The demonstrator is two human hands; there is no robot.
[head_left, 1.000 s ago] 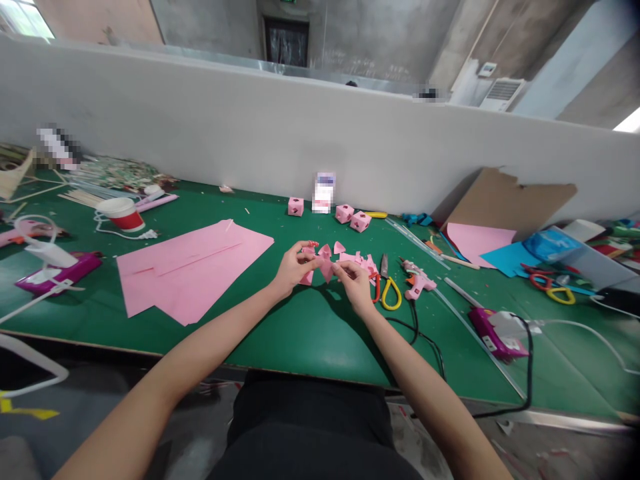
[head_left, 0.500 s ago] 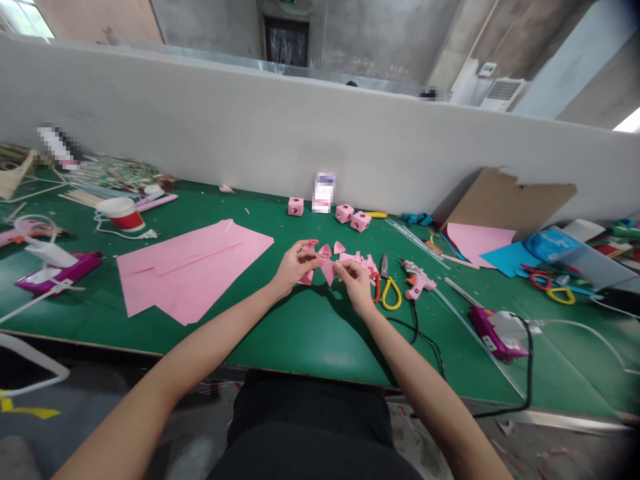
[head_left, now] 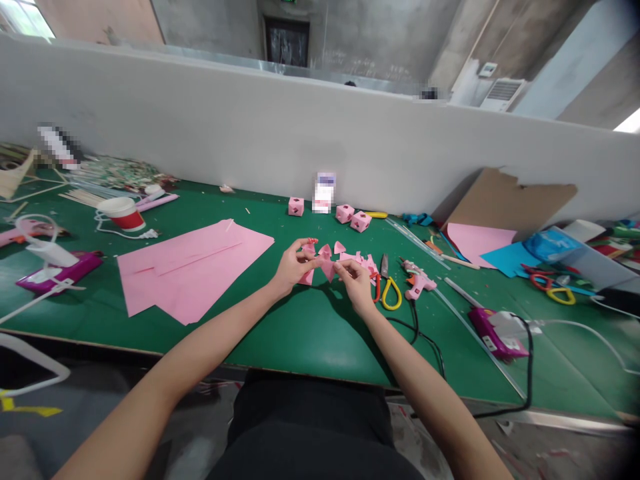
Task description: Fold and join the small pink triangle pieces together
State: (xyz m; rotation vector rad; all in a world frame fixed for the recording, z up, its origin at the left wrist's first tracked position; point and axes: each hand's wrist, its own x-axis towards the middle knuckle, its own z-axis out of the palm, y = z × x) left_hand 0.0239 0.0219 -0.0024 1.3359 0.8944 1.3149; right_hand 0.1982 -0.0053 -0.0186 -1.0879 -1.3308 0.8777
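Observation:
Between my hands is a small folded pink paper piece [head_left: 327,268], held above the green table. My left hand [head_left: 291,270] pinches its left side, fingers closed. The fingertips of my right hand [head_left: 353,280] grip its right side. More pink paper pieces [head_left: 365,261] lie just behind and right of my right hand. Three pink paper cubes with dark diamond-shaped openings, one of them the left cube [head_left: 296,207], stand near the partition. Large pink sheets [head_left: 195,270] lie to the left of my left hand.
Yellow-handled scissors [head_left: 391,293] and a pink glue gun [head_left: 417,283] with a black cord lie right of my hands. Purple power strips sit at right [head_left: 495,337] and left [head_left: 63,273]. A red and white cup [head_left: 125,215] stands back left; brown cardboard [head_left: 510,200] leans back right.
The pink piece between my fingers has tilted slightly, and its left part no longer stretches as flat toward my left hand. Both hands are in nearly the same place.

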